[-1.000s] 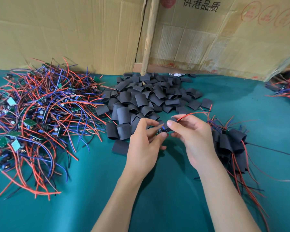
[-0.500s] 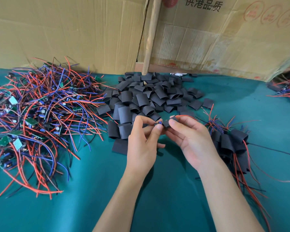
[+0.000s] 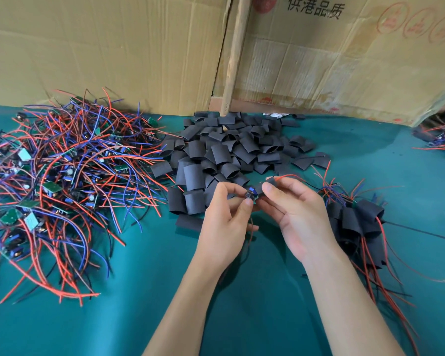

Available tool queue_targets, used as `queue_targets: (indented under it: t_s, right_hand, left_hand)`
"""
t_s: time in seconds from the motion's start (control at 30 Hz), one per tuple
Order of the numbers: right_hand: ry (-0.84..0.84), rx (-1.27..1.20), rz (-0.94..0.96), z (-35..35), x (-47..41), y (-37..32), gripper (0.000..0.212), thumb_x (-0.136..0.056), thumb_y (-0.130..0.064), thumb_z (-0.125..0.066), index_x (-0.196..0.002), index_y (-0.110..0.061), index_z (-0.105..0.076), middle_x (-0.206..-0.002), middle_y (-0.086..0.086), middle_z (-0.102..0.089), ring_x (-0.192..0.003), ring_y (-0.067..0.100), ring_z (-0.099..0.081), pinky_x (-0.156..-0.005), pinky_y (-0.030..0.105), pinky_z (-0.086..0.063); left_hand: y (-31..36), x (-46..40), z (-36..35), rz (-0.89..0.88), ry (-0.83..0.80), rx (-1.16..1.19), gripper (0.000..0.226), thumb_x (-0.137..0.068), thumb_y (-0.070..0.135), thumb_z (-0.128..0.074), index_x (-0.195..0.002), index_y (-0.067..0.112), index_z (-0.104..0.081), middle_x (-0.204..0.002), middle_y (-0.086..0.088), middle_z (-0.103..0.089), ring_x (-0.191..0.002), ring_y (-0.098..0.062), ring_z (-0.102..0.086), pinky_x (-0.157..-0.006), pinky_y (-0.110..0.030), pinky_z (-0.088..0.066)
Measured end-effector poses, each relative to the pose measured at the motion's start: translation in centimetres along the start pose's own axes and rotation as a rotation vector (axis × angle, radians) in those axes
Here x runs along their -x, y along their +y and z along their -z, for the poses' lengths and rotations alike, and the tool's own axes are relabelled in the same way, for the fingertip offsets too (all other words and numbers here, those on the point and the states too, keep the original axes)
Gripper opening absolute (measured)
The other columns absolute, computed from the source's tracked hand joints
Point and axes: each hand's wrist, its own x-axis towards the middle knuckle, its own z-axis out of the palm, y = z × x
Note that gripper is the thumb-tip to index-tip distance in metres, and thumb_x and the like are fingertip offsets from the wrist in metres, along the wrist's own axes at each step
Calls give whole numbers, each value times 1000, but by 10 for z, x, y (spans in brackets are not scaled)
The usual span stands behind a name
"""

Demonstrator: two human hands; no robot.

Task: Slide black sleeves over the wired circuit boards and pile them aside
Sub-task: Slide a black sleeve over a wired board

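**A:** How far along is the work on the green table (image 3: 144,317)?

**B:** Early, by the look of it. The biggest heap, bare wired boards (image 3: 62,186), sprawls along the table's left edge, too tangled to count. The pile of empty black sleeves (image 3: 229,155) sits mid-table toward the back edge: dozens, well over fifty. The finished pile (image 3: 355,224) near the right edge is smallest, perhaps eight or ten sleeved boards.

**A:** And the one in progress?

**B:** One board (image 3: 251,195), held above the table's middle. The left hand (image 3: 224,227) pinches its exposed end; the right hand (image 3: 298,217) pinches one sleeve (image 3: 263,187) partly drawn over it. One red wire (image 3: 290,176) trails from the sleeve's far end.

**A:** Anything else?

**B:** A second wire tangle (image 3: 442,137) at the far right corner, cut off by the frame.
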Motion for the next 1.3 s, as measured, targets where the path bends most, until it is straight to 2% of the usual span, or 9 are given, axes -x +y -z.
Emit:
queue_targets:
  t_s: [0.07, 0.17, 0.33, 0.47, 0.57, 0.9, 1.13, 1.2, 1.3]
  right_hand:
    - [-7, 5, -3, 1, -1, 0, 40, -70, -6, -81, -108, 1, -67, -96, 14, -66, -92, 32, -69, -80, 35, -61]
    - [-38, 45, -15, 5, 0, -4, 44, -68, -10, -83, -109, 0, -68, -100, 17, -68, -91, 33, -71, -79, 36, -61]
    - [-33, 53, -6, 9, -1, -6, 42, -65, -14, -85, -104, -5, -73, -96, 12, -73, -88, 25, -70, -77, 31, -60]
    - [-53, 77, 19, 8, 0, -5, 29, -66, -14, -85, -94, -14, -79, -94, 9, -74, -87, 22, -71, -76, 30, -60]
    - [-62, 57, 12, 8, 1, -6, 39, -65, -14, -86, -101, -7, -75, -94, 10, -74, -87, 23, -71, -76, 30, -59]
    - [-113, 125, -2, 11, 2, -13, 39, -62, -20, -88, -100, -14, -80, -104, 16, -70, -94, 27, -68, -84, 35, -61]
    - [-169, 203, -1, 18, 5, -20, 43, -62, -21, -87, -103, -14, -80, -104, 17, -76, -94, 27, -73, -78, 34, -60]
    - [-168, 225, -9, 17, 5, -19, 43, -61, -21, -88, -102, -13, -80, -102, 17, -76, -94, 28, -73, -78, 34, -61]
    - [-164, 222, -6, 16, 5, -18, 41, -62, -19, -88, -102, -13, -81, -92, 13, -74, -85, 28, -73, -76, 34, -61]
  left_hand:
    - [1, 0, 0, -3, 34, 5, 13, -103, 8, -57, -99, 19, -52, -82, 6, -69, -85, -29, -69, -68, -39, -62]
    - [3, 0, 0, -14, 39, -21, 13, -100, 6, -60, -98, 19, -58, -91, 1, -69, -81, -17, -67, -67, -32, -60]
    - [2, 1, 0, 7, 17, -71, 15, -101, 6, -58, -93, 18, -62, -82, 3, -71, -80, -19, -72, -67, -29, -58]
    - [5, 1, 2, 31, 3, 21, 11, -99, 6, -62, -93, 15, -65, -80, 4, -72, -74, -15, -71, -67, -25, -56]
    - [7, 2, 3, 33, -15, 85, 9, -95, 6, -69, -94, 15, -68, -79, 6, -72, -72, -13, -69, -67, -21, -54]
    - [7, 2, 6, 51, -49, 54, 16, -95, 5, -68, -90, 20, -73, -78, 3, -74, -70, -14, -70, -67, -21, -54]
    - [3, 2, 4, 62, -86, -75, 9, -96, 9, -67, -92, 15, -72, -76, 0, -76, -73, -17, -73, -71, -23, -56]
    - [2, 2, 4, 47, -81, -82, 7, -96, 10, -67, -93, 15, -71, -77, 0, -77, -77, -19, -75, -74, -27, -59]
    - [3, 1, 3, 54, -20, 21, 4, -95, 10, -70, -93, 12, -68, -81, -3, -77, -77, -19, -76, -67, -25, -59]
